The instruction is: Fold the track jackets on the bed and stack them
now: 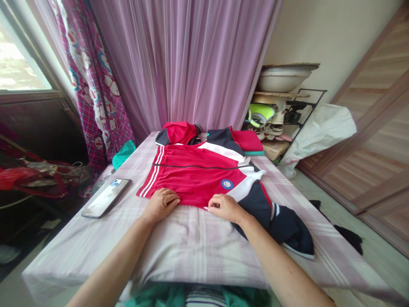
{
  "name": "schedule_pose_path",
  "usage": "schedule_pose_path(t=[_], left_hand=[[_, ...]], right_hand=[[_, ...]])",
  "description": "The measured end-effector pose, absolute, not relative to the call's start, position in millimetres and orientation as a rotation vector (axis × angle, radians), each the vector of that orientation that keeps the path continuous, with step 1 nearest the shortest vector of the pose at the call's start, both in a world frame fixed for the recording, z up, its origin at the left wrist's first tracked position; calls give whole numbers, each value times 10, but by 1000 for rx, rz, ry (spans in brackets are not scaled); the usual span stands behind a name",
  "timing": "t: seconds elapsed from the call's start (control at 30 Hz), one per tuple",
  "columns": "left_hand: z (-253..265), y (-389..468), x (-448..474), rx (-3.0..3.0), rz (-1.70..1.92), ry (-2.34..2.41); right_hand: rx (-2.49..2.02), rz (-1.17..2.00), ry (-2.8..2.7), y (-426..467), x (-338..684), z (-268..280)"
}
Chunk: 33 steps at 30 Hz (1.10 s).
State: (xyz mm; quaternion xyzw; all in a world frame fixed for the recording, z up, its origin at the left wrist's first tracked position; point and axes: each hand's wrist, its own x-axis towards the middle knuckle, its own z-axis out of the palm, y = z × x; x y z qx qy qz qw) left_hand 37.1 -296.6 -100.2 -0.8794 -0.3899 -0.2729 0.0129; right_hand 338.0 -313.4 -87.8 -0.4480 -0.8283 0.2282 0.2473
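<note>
So the room's got a sheer purple curtain (194, 64) at the back, a cartoon-print curtain (96, 98) by the window on the left, and wood doors (367, 145) on the right. Next to those is a rack with a pale basin (283, 80) on top, a neon visor (262, 114) and some shoes lower down, plus a white bag (329, 134) slumped just beside it.

Front and center is a table (194, 251) under a pale plaid cloth. The jacket (188, 177) lies across the middle of it, sideways: red body, striped hem to the left, collar to the right, dark zipper running along it, round blue badge (227, 184) on the chest. The near navy sleeve (295, 232) bends off toward the right edge.

Left hand (162, 204) sits on the near edge of the jacket close to the hem, fingers bent a little. Can't tell if it's gripping or just resting. Right hand (223, 207) has thumb and fingers pinched together on that same edge, near the badge, with a tiny white bit poking out.

Phone (107, 198) is face down on the left, and a red and navy bundle (180, 133) sits at the far end.
</note>
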Motion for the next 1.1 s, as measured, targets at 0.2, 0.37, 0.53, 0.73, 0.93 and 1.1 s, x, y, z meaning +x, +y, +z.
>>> schedule_pose_path(t=[0.2,0.37,0.53,0.73,0.93,1.1], left_hand=[[-999,-2971,385,-2746,-829,-1288],[-978,-3037,395,-2712,-754,-1313],[-936,-3100,422,-2736,-665,-1327],[-939,-3091,435,-2729,-646,-1351],[-957,-3075,434,-2717,-626,-1374],[-945,-3083,429,-2740,-693,-1379]], right_hand=[[-1134,786,-2289,-3156,3445,-853],[-1143,768,-2261,-3180,3440,-851],[-1143,782,-2295,-3196,3449,-825],[-1159,725,-2274,-3188,3447,-860],[-1234,631,-2187,-3169,3476,-925],[-1329,547,-2156,-3159,3505,-944]])
